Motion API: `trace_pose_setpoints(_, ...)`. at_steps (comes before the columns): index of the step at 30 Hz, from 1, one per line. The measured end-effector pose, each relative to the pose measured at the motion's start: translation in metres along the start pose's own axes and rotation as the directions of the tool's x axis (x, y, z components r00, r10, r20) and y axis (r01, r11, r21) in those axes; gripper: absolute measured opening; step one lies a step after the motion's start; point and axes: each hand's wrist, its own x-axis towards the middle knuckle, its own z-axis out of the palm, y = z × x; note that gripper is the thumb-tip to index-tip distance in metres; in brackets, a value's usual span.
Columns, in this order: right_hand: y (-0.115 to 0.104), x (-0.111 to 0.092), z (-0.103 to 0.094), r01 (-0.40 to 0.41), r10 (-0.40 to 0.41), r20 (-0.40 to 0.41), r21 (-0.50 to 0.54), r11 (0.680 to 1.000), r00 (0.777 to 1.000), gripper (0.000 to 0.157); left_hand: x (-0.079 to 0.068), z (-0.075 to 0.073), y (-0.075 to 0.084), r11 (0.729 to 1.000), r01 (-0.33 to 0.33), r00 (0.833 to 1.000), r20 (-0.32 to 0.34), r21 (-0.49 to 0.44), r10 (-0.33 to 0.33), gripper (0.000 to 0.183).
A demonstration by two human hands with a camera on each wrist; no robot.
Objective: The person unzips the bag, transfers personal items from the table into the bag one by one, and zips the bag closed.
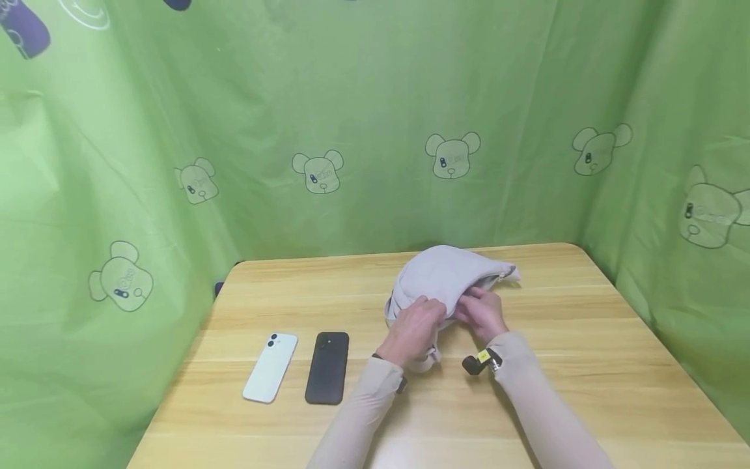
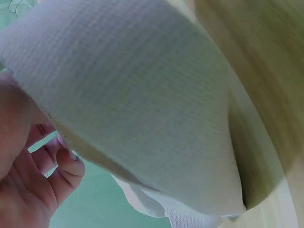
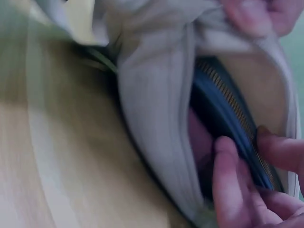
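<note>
A pale grey crescent-shaped bag (image 1: 439,277) lies on the table with its zip opening towards the right hand. My left hand (image 1: 413,329) grips the bag's near edge; in the right wrist view its fingertips (image 3: 254,16) pinch the fabric at the rim. Inside the opening sits a dark blue pouch (image 3: 213,102) with a brass-toothed zip. Reaching into the bag, my right hand (image 1: 483,314) pinches this pouch between thumb and fingers. Bag fabric (image 2: 133,95) fills most of the left wrist view and partly covers the left hand (image 2: 28,175).
Left of the bag, a white phone (image 1: 271,368) and a black phone (image 1: 327,368) lie side by side, backs up, on the wooden table (image 1: 586,365). A bag strap (image 1: 426,361) trails beneath the left wrist. Green curtains (image 1: 375,78) surround the table's back and sides.
</note>
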Motion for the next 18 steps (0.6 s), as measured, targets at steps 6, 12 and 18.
trace_pose_setpoints(6, -0.002, 0.001, -0.005, 0.037, -0.038, -0.004, -0.139, 0.990, 0.999, 0.056, -0.001, -0.003, -0.004, 0.999, 0.039, 0.999, 0.007, -0.036, -0.038, 0.024)
trace_pose_setpoints(12, -0.019, 0.002, -0.045, 0.187, -0.160, 0.098, -0.485, 0.854, 0.982, 0.048, -0.005, -0.004, -0.010, 0.990, 0.083, 0.996, 0.052, -0.114, -0.077, 0.014)
trace_pose_setpoints(18, -0.035, 0.027, -0.095, 0.255, -0.322, 0.023, -0.667, 0.700, 0.946, 0.062, -0.009, -0.007, -0.014, 0.986, 0.101, 0.994, 0.055, -0.132, -0.094, 0.014)
